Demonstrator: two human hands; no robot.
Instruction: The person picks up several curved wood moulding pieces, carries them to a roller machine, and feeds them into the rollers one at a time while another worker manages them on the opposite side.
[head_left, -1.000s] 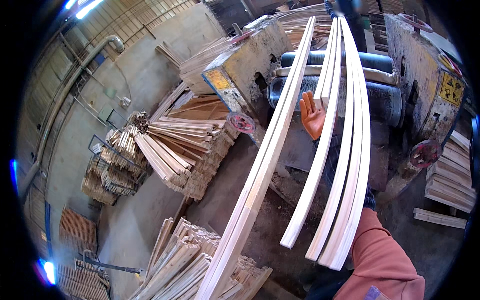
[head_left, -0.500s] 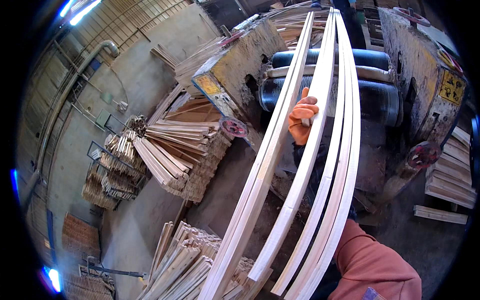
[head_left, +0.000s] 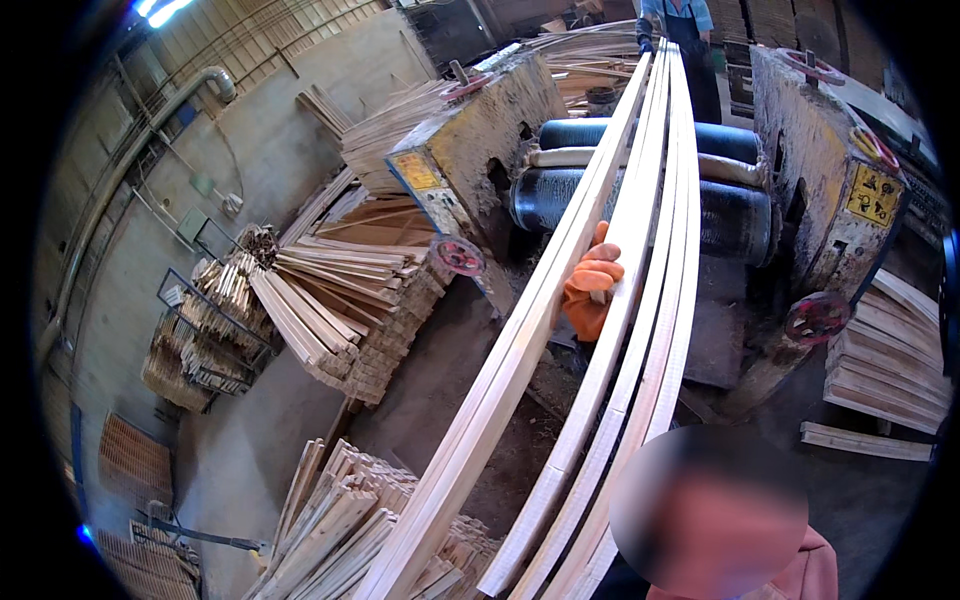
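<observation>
Several long pale wooden strips slant from the lower middle of the picture up and away over the machine's rollers. An orange-gloved hand, which I take as my right hand (head_left: 594, 288) from the line of its arm, curls its fingers round the edge of the middle strip (head_left: 598, 375). On its left runs another group of strips (head_left: 497, 400); on its right are narrower, curved ones (head_left: 682, 290). The forearm is mostly hidden beneath the wood, and a blurred patch covers much of the pink sleeve (head_left: 815, 570). My left hand is out of the picture.
A roller machine has dark rollers (head_left: 640, 210) between two dusty housings (head_left: 815, 170). Beyond it stands a person in a dark apron (head_left: 697, 75), a dark-gloved hand at the strips' far ends. Wood stacks lie left (head_left: 390, 340), lower left (head_left: 340, 510) and right (head_left: 885, 350).
The whole view has shifted a little. The strips and my gloved hand sit lower and further left in it. More of the person beyond the rollers now shows.
</observation>
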